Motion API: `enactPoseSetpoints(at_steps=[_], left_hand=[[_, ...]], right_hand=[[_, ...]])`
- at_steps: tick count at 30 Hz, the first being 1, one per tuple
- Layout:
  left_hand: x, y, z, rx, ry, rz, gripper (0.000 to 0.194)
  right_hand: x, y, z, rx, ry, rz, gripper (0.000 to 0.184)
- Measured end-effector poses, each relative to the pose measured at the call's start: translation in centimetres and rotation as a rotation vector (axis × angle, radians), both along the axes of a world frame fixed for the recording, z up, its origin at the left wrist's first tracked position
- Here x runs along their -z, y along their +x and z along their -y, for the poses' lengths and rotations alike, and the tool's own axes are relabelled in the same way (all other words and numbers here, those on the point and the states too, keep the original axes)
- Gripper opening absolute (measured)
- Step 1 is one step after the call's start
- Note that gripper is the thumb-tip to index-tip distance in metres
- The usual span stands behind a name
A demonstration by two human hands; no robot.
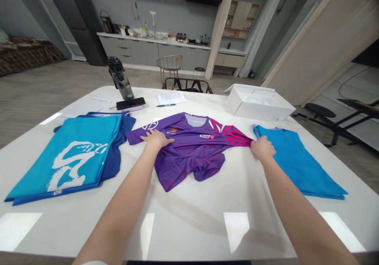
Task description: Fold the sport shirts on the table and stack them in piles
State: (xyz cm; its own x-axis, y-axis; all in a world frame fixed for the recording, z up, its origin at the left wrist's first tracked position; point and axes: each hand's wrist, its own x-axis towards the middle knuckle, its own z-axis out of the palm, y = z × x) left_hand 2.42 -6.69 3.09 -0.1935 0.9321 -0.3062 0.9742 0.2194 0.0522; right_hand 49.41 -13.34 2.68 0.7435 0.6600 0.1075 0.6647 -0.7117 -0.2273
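Note:
A purple jersey (189,150) with pink and white patterning on one sleeve lies spread on the white table, its lower part bunched toward me. My left hand (156,139) rests on its left side by the sleeve, fingers spread flat on the cloth. At the far end of the pink sleeve, my right hand (263,148) is closed on the cuff. Just beyond that hand lies a folded blue garment (296,158). To the left sits a stack of folded clothes, a turquoise shirt (89,139) with white lettering over a dark blue one (114,162).
Toward the back of the table (195,217) stand a dark water bottle (122,79), a black phone (130,103), a sheet of paper (171,97) with a pen (166,105), and an open white box (257,106). A black chair (188,85) is behind the far edge.

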Motion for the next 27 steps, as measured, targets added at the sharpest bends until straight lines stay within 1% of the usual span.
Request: enactPoseSetpoints(at_steps=[1, 2, 3, 4, 6, 7, 8, 9, 11, 13, 15, 18, 20, 21, 22, 23, 24, 26, 27], left_hand=[[-0.2, 0.0, 0.2, 0.065, 0.025, -0.005, 0.118], [-0.3, 0.0, 0.3, 0.147, 0.052, -0.005, 0.114], [-0.4, 0.1, 0.5, 0.238, 0.077, 0.002, 0.11], [-0.5, 0.1, 0.6, 0.326, 0.094, 0.015, 0.106], [-0.6, 0.2, 0.6, 0.445, 0.098, 0.048, 0.101], [-0.5, 0.2, 0.6, 0.471, 0.089, 0.063, 0.099], [-0.4, 0.2, 0.5, 0.482, 0.078, 0.076, 0.097], [-0.3, 0.1, 0.3, 0.484, 0.064, 0.088, 0.097], [0.0, -0.1, 0.1, 0.473, 0.03, 0.114, 0.097], [0.2, -0.3, -0.2, 0.45, -0.019, 0.142, 0.096], [0.3, -0.5, -0.3, 0.414, -0.065, 0.16, 0.096], [0.1, -0.6, -0.2, 0.357, -0.091, 0.153, 0.101], [0.0, -0.5, -0.1, 0.325, -0.087, 0.136, 0.106], [0.0, -0.3, -0.1, 0.315, -0.072, 0.131, 0.108], [0.1, -0.1, -0.1, 0.309, -0.042, 0.127, 0.107], [0.2, 0.2, -0.3, 0.306, 0.001, 0.127, 0.104], [0.4, 0.5, -0.6, 0.306, 0.048, 0.134, 0.098], [0.8, 1.2, -1.7, 0.316, 0.13, 0.157, 0.086], [1.1, 1.4, -2.4, 0.327, 0.153, 0.172, 0.081]], right_hand=[[-0.2, -0.7, 0.1, -0.04, 0.04, 0.065, 0.053], [-0.4, -1.7, 0.1, -0.109, 0.087, 0.121, 0.051], [-0.5, -2.9, 0.0, -0.208, 0.13, 0.158, 0.046], [-0.5, -4.2, -0.1, -0.341, 0.154, 0.166, 0.041], [-0.1, -6.9, -0.8, -0.629, 0.14, 0.1, 0.032], [0.3, -8.0, -1.2, -0.737, 0.133, 0.05, 0.032], [0.7, -8.9, -1.6, -0.794, 0.137, 0.001, 0.034], [1.1, -9.4, -2.0, -0.823, 0.136, -0.044, 0.038], [1.9, -9.3, -2.6, -0.792, 0.106, -0.094, 0.048], [2.6, -7.8, -2.7, -0.704, 0.019, -0.094, 0.055], [3.0, -5.5, -2.5, -0.605, -0.078, -0.054, 0.057], [2.9, -2.6, -2.0, -0.462, -0.159, 0.047, 0.062], [2.6, -2.0, -1.9, -0.377, -0.15, 0.136, 0.065], [2.4, -2.3, -2.0, -0.374, -0.124, 0.18, 0.063], [2.1, -2.8, -2.2, -0.41, -0.09, 0.213, 0.06], [1.9, -3.6, -2.5, -0.489, -0.054, 0.222, 0.055], [1.7, -4.5, -3.0, -0.598, -0.024, 0.203, 0.052], [1.6, -6.3, -4.2, -0.812, -0.008, 0.063, 0.049], [1.7, -7.1, -4.8, -0.866, -0.017, -0.02, 0.049]])
